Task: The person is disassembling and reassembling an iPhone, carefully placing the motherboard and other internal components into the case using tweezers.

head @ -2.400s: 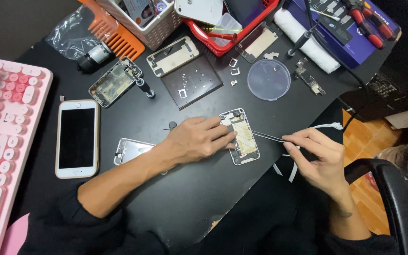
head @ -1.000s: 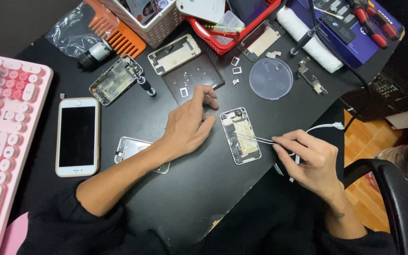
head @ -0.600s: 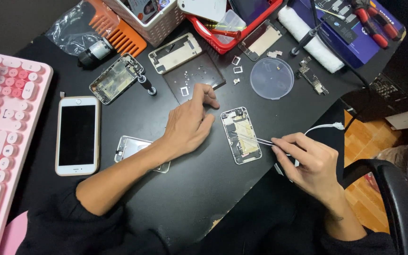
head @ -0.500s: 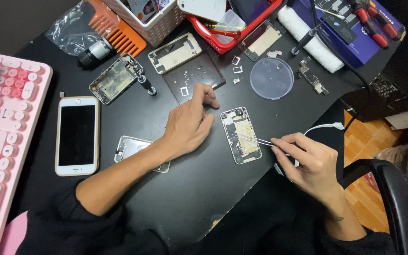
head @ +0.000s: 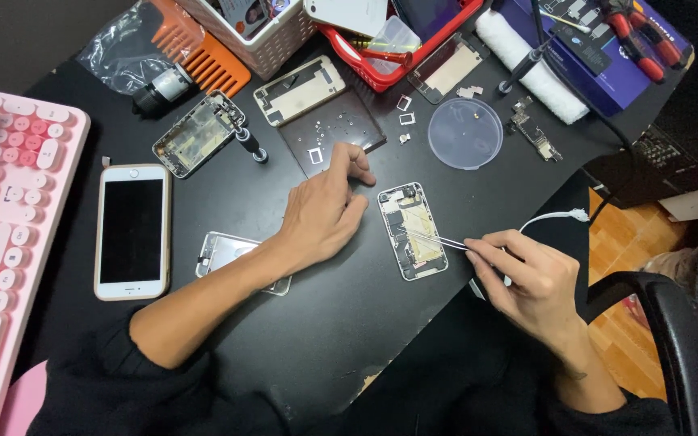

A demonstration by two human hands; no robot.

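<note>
Two hands work: right hand (head: pixel 527 278) pinching tweezers (head: pixel 434 239) over the opened phone (head: pixel 412 230), left hand (head: pixel 325 206) loose beside a dark parts tray (head: pixel 331 129) holding screws.

1. The left hand (head: pixel 322 211) lies palm down, its fingers loosely curled and pointing up and to the right, the fingertips bent under.
2. The left forearm runs bare from the lower left up to the wrist, with a dark sleeve pushed back near the elbow.
3. The right hand (head: pixel 527 278) comes in from the lower right, wrist slightly bent.
4. Its thumb and fingers (head: pixel 482 246) are pinched together at the tips, pointing left; the remaining fingers curl beneath.
</note>
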